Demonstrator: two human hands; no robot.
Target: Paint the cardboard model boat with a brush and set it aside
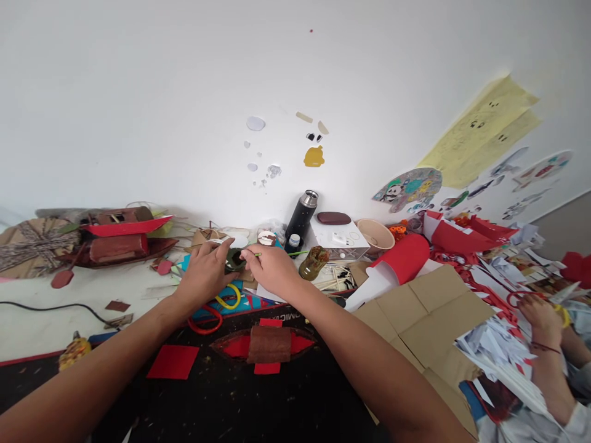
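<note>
Left of the black flask (301, 219), one small green pot (234, 261) sits between two hands: the left hand (205, 272) curls its fingers around it, and the right hand (272, 268) pinches one thin green stick (257, 254) beside its rim. Right of the flask stands one beige bowl (376, 234).

A black flask (301, 219) stands upright near the wall at twelve o'clock, a white box (339, 240) just to its right with a dark case (333, 218) lying on top. A beige bowl (375, 234) sits beside the box at one o'clock. A red paper roll (401, 261) lies tilted above flat cardboard (427, 314) at three o'clock. A model boat (117, 239) rests at ten o'clock. A red square (173, 362) lies on the black mat (240, 400) at seven o'clock, red scissors (205, 320) just above it. A co-worker's hand (540, 317) is at far right.
</note>
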